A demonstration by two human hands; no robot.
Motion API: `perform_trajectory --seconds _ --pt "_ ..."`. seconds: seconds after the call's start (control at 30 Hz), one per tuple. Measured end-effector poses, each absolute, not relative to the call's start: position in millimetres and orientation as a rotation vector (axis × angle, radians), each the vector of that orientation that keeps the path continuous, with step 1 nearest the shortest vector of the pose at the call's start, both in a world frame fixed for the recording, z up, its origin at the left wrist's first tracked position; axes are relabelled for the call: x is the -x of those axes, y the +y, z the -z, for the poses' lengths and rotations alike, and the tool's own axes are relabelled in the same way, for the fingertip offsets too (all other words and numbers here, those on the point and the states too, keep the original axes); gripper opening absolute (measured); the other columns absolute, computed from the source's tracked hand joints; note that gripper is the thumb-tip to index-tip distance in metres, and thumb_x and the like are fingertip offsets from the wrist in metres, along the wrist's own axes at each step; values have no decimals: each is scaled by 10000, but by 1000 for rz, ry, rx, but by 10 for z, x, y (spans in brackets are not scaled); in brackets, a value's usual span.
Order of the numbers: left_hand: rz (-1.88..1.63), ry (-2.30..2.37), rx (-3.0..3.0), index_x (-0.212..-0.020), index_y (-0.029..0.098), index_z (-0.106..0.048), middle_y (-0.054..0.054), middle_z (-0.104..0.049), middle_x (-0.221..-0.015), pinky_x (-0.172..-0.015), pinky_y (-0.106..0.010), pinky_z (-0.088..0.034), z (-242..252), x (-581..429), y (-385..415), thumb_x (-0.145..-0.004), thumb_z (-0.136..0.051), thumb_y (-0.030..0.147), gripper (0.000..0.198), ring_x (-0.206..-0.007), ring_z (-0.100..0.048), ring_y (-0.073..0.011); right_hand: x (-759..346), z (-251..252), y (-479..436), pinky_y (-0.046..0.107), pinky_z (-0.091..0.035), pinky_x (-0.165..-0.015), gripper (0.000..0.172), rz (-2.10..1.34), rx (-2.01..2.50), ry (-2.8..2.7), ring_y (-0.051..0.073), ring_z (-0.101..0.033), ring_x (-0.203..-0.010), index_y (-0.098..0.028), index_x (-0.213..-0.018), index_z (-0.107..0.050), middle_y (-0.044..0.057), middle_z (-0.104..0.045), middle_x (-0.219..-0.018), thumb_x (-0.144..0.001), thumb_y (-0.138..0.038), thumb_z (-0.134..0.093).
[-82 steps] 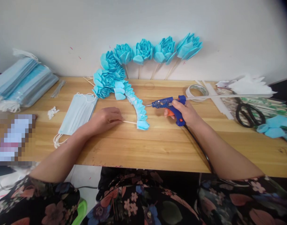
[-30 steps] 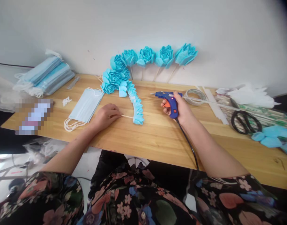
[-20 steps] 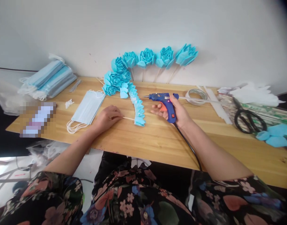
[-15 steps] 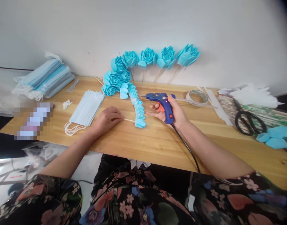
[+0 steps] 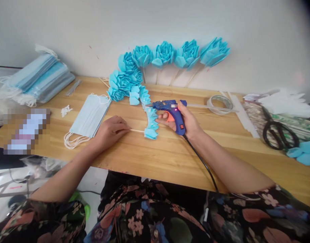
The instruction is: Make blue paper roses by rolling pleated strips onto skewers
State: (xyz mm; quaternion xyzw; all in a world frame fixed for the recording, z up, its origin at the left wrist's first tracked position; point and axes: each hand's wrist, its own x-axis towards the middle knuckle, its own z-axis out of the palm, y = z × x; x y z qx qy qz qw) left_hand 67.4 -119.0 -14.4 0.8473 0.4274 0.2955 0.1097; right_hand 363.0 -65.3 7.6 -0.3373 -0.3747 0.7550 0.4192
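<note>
Between the fingers of my left hand (image 5: 112,131) is a thin pale wooden stick (image 5: 137,131). Its far end meets the near end of a long pleated blue strip (image 5: 152,122), which runs back over the table toward the finished flowers. My right hand (image 5: 189,123) is wrapped round a blue glue gun (image 5: 170,107) with an orange trigger and a lit red light. The nozzle points left, at the upper part of the strip; whether it touches is unclear. A clear glue stick (image 5: 202,106) sticks out of the gun's back.
Blue flowers on sticks (image 5: 163,54) lean against the wall. A face mask stack (image 5: 90,116) and a mask pile (image 5: 43,77) lie left, near a blurred phone-like object (image 5: 28,130). Rightward are a tape roll (image 5: 220,104), black-handled scissors (image 5: 280,135) and blue pieces (image 5: 305,152). The gun's cord (image 5: 202,162) crosses the table's front edge.
The glue gun's nozzle has come closer to the pleated strip, now right at its edge. My left hand still holds the stick at the strip's near end. The whole view has shifted slightly.
</note>
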Motion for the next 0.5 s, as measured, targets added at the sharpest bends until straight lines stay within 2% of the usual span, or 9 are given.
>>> perform_trajectory --seconds 0.5 --pt "-738 1233 -2621 -938 155 -768 -86 -706 -918 -764 -315 -492 132 -675 -1124 -999 -550 220 235 -861 -633 -196 -3615 -67 -703 456 -577 -976 565 -1842 872 -995 250 -730 -938 -209 -796 -657 41 -695 -714 -868 -758 -543"
